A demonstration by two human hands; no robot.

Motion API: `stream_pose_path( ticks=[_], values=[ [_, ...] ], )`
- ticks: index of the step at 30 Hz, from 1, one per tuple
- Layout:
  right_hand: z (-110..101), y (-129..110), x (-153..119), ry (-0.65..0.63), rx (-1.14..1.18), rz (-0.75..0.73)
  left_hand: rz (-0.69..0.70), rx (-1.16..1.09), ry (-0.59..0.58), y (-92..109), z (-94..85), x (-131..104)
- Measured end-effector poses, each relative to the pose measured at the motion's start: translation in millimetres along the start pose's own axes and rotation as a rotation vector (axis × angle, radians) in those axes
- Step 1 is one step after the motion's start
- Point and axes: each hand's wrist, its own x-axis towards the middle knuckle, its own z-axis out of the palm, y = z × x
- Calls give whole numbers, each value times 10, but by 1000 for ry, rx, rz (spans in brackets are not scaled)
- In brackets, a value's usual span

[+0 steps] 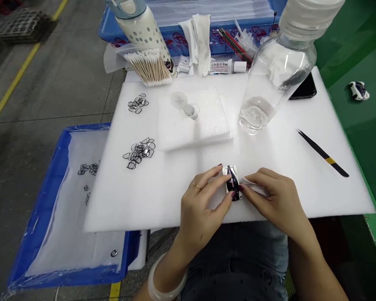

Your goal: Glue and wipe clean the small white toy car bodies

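Note:
A small black and white toy car (232, 184) lies on the white foam board (175, 196) near its front edge. My left hand (205, 200) holds the car from the left, its fingertips on the top and sides. Pinched between the thumb and fingers of my right hand (274, 198) is a white cloth (257, 187), whose tip is beside the car's right side. Black tweezers (322, 154) with a yellow band lie to the right of my right hand.
Ahead are a raised foam block (192, 125) with a small cup, a clear bottle (263, 92), cotton swabs (148, 67) and a dotted bottle (144, 31). Black rings (140, 152) lie left. A blue tray (44, 196) stands lower left; another toy car (359, 91) is far right.

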Motion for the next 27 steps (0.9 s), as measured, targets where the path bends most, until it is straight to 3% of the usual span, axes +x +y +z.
stream_pose_path(
  ticks=[19, 23, 27],
  values=[
    [30, 7, -6, 33, -56, -32, -31, -17, -8, 22, -3, 18],
    [14, 8, -23, 76, -18, -87, -36, -56, -167, -23, -124, 122],
    [11, 25, -139, 298, -32, -210, 165, -33, -400, -108, -150, 243]
  ],
)
